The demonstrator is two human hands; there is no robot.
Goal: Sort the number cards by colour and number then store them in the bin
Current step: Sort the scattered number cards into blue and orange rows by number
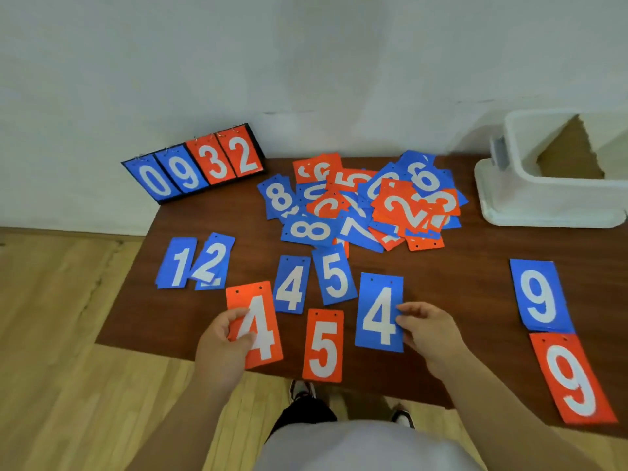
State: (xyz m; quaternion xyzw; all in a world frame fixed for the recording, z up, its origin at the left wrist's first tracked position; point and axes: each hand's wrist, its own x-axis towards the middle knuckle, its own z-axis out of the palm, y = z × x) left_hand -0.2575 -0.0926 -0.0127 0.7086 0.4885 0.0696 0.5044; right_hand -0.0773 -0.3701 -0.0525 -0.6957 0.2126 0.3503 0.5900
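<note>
Looking down on a dark wooden table [452, 283] strewn with number cards. The person's left grip [221, 338] pinches the left edge of a red 4 card [263, 322], thumb on top. The right grip [430, 331] pinches the right edge of a blue 4 card [379, 311] in the same way.

Between the two held cards a red 5 card [323, 346] lies flat at the near edge of the table. Just behind it lie a second blue 4 card [291, 283] and a blue 5 card [334, 275]. Farther left, a blue 1 card [176, 263] is overlapped by a blue 2 card [212, 261]. At the right, a blue 9 card [540, 295] sits just above a red 9 card [572, 379].

A jumbled pile [367, 198] of red and blue cards covers the far middle of the table. A white bin [550, 195] stands at the far right corner, well apart from both grips, with brown cardboard showing inside. A small scoreboard [193, 164] reading 0 9 3 2 leans at the far left corner by the wall.
</note>
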